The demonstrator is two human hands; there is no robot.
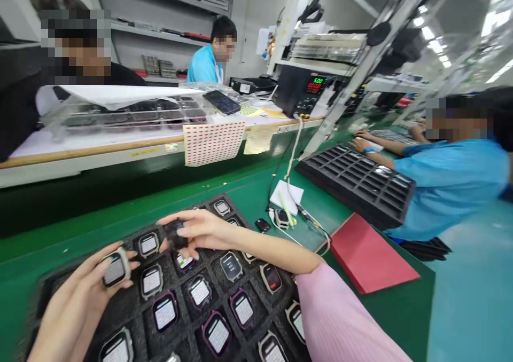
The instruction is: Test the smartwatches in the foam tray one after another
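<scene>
My left hand [86, 292] pinches a white watch [115, 268] at the foam tray's [52, 287] near-left edge — right hand [200, 231], farther up it, clasps a dark watch [176, 234].

1. A green table [248, 191] is carrying everything, stretching out ahead of and beside the right hand [200, 231].
2. A black foam tray [256, 276] is lying directly under the right hand and the left hand [80, 292], holding rows of watch bodies.
3. A red pad [368, 255] is lying on the table to the right of the right hand.
4. A white paper [286, 194] and a white cable [294, 143] are resting just beyond the right hand, with a small black piece [263, 225] near them.
5. A second black tray [356, 183] is sitting farther off to the right, well apart from the right hand.
</scene>
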